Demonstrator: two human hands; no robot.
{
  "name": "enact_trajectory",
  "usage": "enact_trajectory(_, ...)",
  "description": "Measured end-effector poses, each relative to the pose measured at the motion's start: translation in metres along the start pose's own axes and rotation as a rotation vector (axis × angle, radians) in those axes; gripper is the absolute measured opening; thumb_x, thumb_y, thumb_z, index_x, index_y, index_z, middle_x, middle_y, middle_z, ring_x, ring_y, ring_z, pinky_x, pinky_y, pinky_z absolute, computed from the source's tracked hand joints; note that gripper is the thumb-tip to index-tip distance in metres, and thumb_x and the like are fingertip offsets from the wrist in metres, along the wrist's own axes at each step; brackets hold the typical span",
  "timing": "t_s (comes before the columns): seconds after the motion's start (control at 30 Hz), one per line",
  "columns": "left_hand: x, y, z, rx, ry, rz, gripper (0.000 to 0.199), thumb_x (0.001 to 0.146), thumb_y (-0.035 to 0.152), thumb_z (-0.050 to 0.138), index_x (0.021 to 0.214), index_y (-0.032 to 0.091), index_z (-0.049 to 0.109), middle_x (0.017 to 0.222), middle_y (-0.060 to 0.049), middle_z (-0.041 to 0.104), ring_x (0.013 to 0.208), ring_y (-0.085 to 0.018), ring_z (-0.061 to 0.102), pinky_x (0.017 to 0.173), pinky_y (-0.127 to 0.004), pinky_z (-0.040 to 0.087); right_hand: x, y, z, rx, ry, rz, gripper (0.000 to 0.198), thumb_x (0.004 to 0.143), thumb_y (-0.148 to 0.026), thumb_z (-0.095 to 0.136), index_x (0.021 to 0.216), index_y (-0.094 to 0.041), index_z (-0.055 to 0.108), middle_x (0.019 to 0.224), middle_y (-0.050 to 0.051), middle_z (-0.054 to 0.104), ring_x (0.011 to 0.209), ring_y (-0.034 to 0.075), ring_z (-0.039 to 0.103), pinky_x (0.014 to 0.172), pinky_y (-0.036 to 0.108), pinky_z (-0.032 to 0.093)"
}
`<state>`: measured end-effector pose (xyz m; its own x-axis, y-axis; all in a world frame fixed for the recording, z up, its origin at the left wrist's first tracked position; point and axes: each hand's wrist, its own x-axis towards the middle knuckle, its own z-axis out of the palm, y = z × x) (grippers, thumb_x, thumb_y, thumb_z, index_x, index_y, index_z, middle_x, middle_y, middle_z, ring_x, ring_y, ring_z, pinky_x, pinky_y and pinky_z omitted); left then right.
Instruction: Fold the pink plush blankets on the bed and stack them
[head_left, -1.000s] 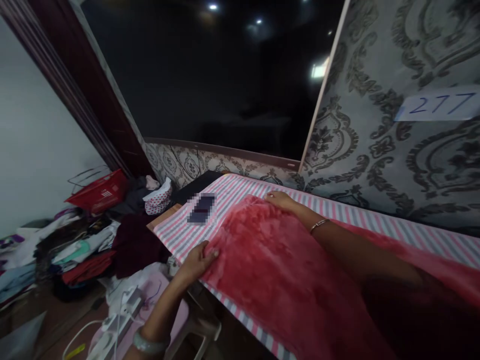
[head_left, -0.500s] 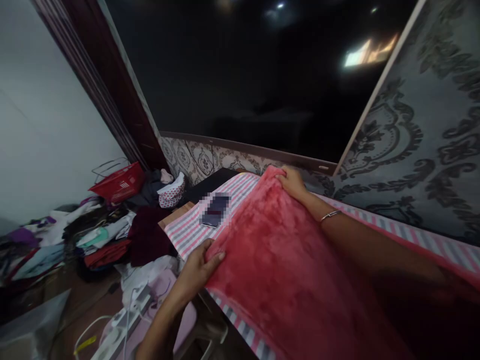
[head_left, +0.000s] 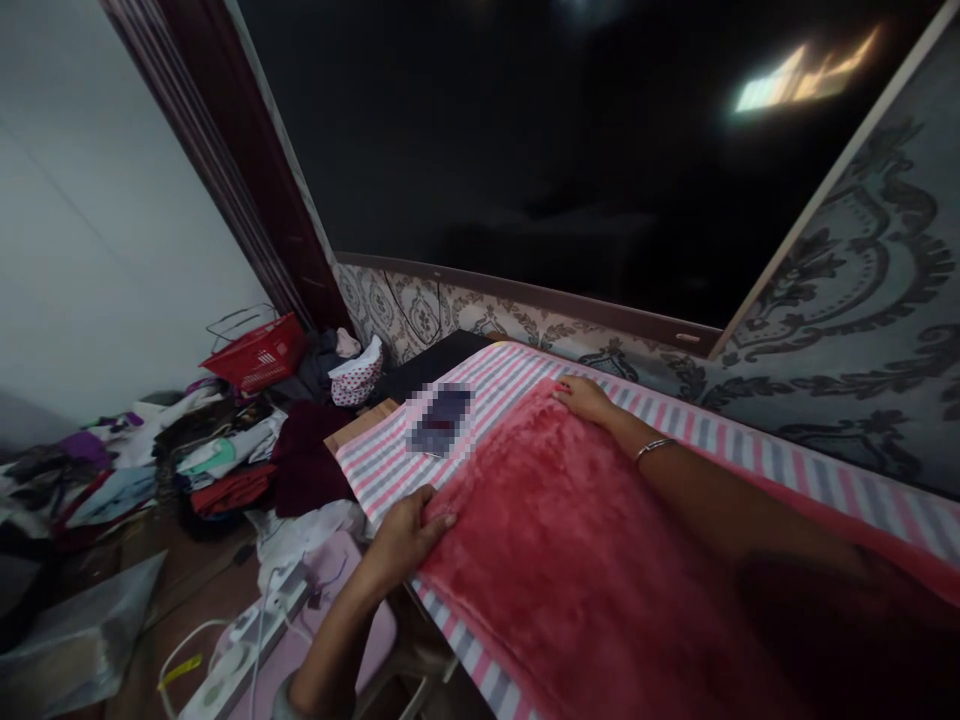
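Observation:
A red plush cloth (head_left: 570, 520) lies spread over a pink, grey and white striped cover (head_left: 645, 395) on a table. My left hand (head_left: 409, 535) grips the near left corner of the plush cloth, thumb on top and fingers underneath. At its far left corner, my right hand (head_left: 585, 398), with a bracelet on the wrist, pinches the edge. The cloth's left edge runs fairly straight between both hands. Just beyond that edge a phone-like flat object (head_left: 442, 420), blurred out, rests on the striped cover.
A large dark screen (head_left: 525, 150) hangs above the table. On the left, piled clothes (head_left: 225, 460) and a red basket (head_left: 259, 355) cover the floor. A power strip (head_left: 247, 640) with cables lies on a pink stool (head_left: 367, 620) close to my left forearm.
My right hand has come down toward the table with the far corner of the plush cloth, uncovering more striped cover behind it. My left hand keeps its hold. The view has shifted slightly.

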<state>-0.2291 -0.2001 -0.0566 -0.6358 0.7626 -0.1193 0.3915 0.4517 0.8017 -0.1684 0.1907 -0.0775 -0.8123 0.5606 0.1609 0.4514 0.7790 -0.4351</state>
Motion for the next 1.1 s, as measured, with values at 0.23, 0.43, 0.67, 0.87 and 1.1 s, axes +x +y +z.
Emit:
enact_trajectory(0.23, 0.001, -0.002, 0.005, 0.361, 0.072, -0.055, 0.032, 0.086, 0.043, 0.054, 0.105, 0.019, 0.064, 0.098, -0.011, 0.076, 0.093, -0.028, 0.071, 0.08, -0.033, 0.047, -0.024, 0.02, -0.01, -0.005, -0.02, -0.006, 0.041, 0.094, -0.034, 0.057, 0.131, -0.018, 0.063, 0.131, 0.012, 0.067, 0.117, 0.025, 0.063, 0.091, 0.029, 0.047)
enact_trajectory(0.43, 0.011, -0.012, 0.001, 0.34, 0.09, 0.012, 0.047, 0.082, 0.056, 0.05, 0.106, 0.019, 0.066, 0.104, -0.013, 0.077, 0.101, -0.031, 0.071, 0.086, -0.036, 0.051, -0.107, 0.09, -0.066, -0.044, -0.026, 0.094, 0.037, 0.091, -0.039, 0.055, 0.118, -0.019, 0.071, 0.101, 0.008, 0.076, 0.09, 0.023, 0.069, 0.078, 0.029, 0.051)
enact_trajectory(0.67, 0.021, -0.008, -0.004, 0.289, 0.139, 0.062, 0.049, 0.071, 0.064, 0.054, 0.091, 0.021, 0.068, 0.095, -0.011, 0.078, 0.094, -0.033, 0.072, 0.081, -0.036, 0.055, -0.253, 0.17, -0.151, -0.107, 0.051, 0.339, 0.047, 0.088, -0.04, 0.052, 0.124, -0.016, 0.068, 0.094, 0.009, 0.076, 0.083, 0.023, 0.07, 0.076, 0.032, 0.053)
enact_trajectory(0.87, 0.02, 0.001, -0.004, 0.136, 0.118, -0.002, 0.05, 0.073, 0.066, 0.064, 0.09, 0.019, 0.069, 0.068, -0.004, 0.073, 0.066, -0.025, 0.069, 0.059, -0.031, 0.053, -0.416, 0.176, -0.21, -0.153, 0.317, 0.463, 0.04, 0.086, -0.036, 0.056, 0.118, -0.017, 0.071, 0.102, 0.014, 0.075, 0.085, 0.028, 0.071, 0.076, 0.037, 0.056)
enact_trajectory(1.1, 0.005, 0.013, -0.009, -0.302, 0.074, -0.127, 0.052, 0.071, 0.039, 0.078, 0.116, 0.016, 0.066, 0.083, -0.004, 0.072, 0.064, -0.017, 0.066, 0.054, -0.024, 0.05, -0.552, 0.051, -0.182, -0.186, 0.514, 0.202, 0.027, 0.097, -0.044, 0.05, 0.109, -0.029, 0.07, 0.101, 0.008, 0.075, 0.087, 0.03, 0.072, 0.063, 0.04, 0.059)
